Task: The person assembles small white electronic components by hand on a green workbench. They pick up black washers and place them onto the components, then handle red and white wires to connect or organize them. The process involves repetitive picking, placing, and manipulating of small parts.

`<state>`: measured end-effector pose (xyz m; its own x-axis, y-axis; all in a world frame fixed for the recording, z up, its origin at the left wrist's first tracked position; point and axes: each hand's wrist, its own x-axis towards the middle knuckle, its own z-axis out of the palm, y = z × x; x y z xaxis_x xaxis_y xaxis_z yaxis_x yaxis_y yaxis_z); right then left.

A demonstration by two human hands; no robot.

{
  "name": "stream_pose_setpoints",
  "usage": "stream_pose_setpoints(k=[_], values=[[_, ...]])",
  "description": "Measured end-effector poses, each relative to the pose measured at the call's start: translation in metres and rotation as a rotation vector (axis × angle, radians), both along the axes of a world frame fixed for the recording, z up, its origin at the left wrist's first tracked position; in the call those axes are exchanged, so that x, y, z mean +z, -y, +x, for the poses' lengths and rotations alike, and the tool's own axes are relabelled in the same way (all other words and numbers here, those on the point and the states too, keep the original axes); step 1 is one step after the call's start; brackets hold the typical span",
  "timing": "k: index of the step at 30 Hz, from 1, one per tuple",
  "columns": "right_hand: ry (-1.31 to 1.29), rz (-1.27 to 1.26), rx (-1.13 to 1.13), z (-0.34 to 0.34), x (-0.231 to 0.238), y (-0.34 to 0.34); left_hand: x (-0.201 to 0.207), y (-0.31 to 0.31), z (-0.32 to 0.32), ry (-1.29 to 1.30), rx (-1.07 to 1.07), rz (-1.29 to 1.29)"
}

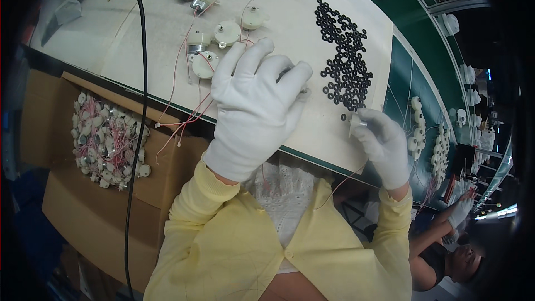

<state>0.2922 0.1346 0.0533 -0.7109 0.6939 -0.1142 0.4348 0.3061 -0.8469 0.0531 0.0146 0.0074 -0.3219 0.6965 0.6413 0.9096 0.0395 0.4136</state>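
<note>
Both my hands wear white gloves. My left hand [253, 97] hovers over the table's near edge with its fingers apart and bent; no object shows in it, though its palm side is hidden. Beside its fingertips lie several small white round motors with silver bodies, such as this motor [227, 34], trailing thin pink and white wires [186, 58]. My right hand [383, 145] is closed in a pinch on a small white motor [357, 125], mostly covered by the fingers. A thin wire hangs below that hand. Just beyond it spread many small black rubber rings [348, 67].
An open cardboard box [106, 209] full of wired motors [106, 139] stands left, below the table. A black cable [139, 78] crosses in front of it. Rows of white motors [440, 156] lie on the green surface [398, 95] at right. Another person [446, 245] works at far right.
</note>
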Motion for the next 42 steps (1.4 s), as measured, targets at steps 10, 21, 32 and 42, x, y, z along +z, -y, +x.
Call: stream_pose_setpoints(k=[10,21,32,42], values=[[0.32,0.779,0.285,-0.021,0.012,-0.003,0.001,0.004,-0.003,0.029,-0.049,-0.045],[0.536,0.962,0.478,-0.016,0.041,0.01,0.006,0.002,0.001,-0.026,-0.003,-0.069],[0.281,0.701,0.229,-0.002,0.01,0.009,0.003,0.002,0.004,-0.047,-0.005,-0.092],[0.499,0.784,-0.2,0.069,0.0,0.007,0.001,0.004,0.004,-0.083,0.002,-0.086]])
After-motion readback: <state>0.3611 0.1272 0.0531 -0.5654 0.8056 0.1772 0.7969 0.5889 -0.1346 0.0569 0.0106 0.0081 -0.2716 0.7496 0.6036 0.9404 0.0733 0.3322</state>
